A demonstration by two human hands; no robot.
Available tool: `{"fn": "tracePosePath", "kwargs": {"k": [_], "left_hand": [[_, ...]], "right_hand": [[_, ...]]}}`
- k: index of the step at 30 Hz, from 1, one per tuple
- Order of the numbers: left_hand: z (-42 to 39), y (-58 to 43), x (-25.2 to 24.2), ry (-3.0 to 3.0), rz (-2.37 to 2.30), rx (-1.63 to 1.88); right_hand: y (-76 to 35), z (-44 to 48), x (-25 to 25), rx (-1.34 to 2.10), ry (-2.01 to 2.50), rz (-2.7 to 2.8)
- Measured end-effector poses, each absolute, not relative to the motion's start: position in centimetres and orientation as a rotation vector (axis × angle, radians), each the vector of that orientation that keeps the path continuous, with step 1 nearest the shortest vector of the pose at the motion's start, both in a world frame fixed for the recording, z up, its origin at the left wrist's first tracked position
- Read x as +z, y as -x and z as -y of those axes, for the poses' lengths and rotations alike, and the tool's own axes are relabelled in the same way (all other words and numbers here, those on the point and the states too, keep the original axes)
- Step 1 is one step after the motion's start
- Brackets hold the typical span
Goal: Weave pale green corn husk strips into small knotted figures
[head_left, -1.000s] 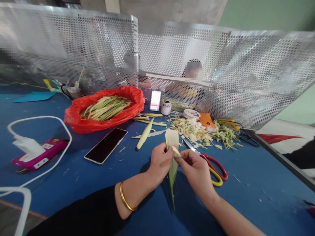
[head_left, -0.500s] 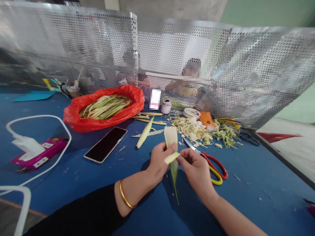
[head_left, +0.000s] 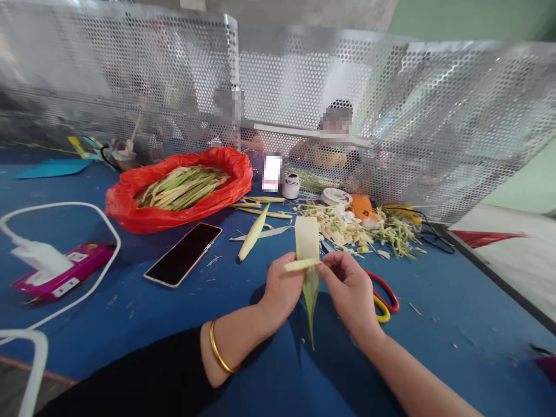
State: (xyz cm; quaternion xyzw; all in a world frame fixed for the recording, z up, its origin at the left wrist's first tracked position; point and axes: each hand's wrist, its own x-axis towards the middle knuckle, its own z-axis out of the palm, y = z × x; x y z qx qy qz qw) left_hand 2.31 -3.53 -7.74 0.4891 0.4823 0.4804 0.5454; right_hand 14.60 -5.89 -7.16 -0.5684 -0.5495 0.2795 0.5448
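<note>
Both hands meet over the blue table [head_left: 434, 330], pinching one long leaf strip [head_left: 307, 240] held upright just above the tabletop. The strip's broad pale end stands above the fingers and its green pointed tip hangs below them. The left hand [head_left: 281, 286], with a gold bangle [head_left: 216, 347] on the wrist, grips the strip from its side with thumb and fingers closed on it. The right hand [head_left: 350, 286] pinches the same spot from the other side, where a narrow pale part of the strip lies folded crosswise over the left fingers. Just behind the right hand lie scissors [head_left: 388, 296] with red and yellow handles, partly hidden by it. Further back is a heap of leaf scraps [head_left: 347, 227], and a roll of tape [head_left: 336, 198] sits by the perforated metal screen [head_left: 434, 127]. To the left lie a loose leaf [head_left: 252, 233], a dark smartphone [head_left: 183, 253] and a red plastic bag [head_left: 143, 217] holding cut leaf strips. A pink power strip [head_left: 65, 272] with a white charger [head_left: 39, 256] sits well to the left.
</note>
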Motion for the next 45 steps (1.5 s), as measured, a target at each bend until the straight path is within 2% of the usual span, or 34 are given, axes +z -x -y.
{"fn": "tracePosePath", "kwargs": {"k": [13, 29, 39, 45], "left_hand": [[3.6, -2.1, -7.9, -1.534, -1.417, 1.156], [3.8, -2.2, -7.9, -1.561, -1.466, 1.193], [3.6, -1.8, -7.2, -1.608, -1.497, 1.216], [4.0, -2.1, -7.4, -1.472, -1.381, 1.137]], "right_hand": [[-13.1, 5.9, -8.0, 0.698, 1.35, 1.099], [-12.8, 6.1, -8.0, 0.757, 1.319, 0.938], [-12.6, 6.4, -7.6, 1.064, 1.277, 0.967], [-12.7, 6.5, -7.5, 1.065, 1.258, 0.916]]}}
